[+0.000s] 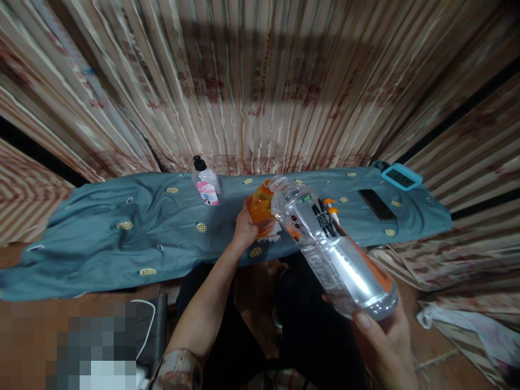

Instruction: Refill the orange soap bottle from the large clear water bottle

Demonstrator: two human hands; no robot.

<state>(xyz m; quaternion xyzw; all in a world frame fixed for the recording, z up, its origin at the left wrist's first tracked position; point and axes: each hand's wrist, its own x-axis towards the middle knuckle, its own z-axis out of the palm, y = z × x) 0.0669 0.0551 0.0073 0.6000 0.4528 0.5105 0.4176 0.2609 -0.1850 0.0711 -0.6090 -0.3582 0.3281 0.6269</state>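
Bottle [325, 244]: clear, large, tilted; long axis runs 5 to 11 o'clock, mouth meeting the orange container's top.
Orange container [262, 208]: contents unclear, above the blue-clothed surface [122, 238].
Right hand [385, 346]: grip clamped on bottle's base.
Left hand [244, 230]: grip clamped on orange container.
Pump bottle [206, 182]: upright, at 10 o'clock.

1. There is one view only, from a camera worn on the person's head.
2. It faces forward and steeply down, across the person's lap to the teal cloth [122, 238] covering a low bench.
3. It sits close: both forearms enter from the bottom edge.
4. Beyond the cloth's far edge, a striped curtain [260, 81] fills the upper half.
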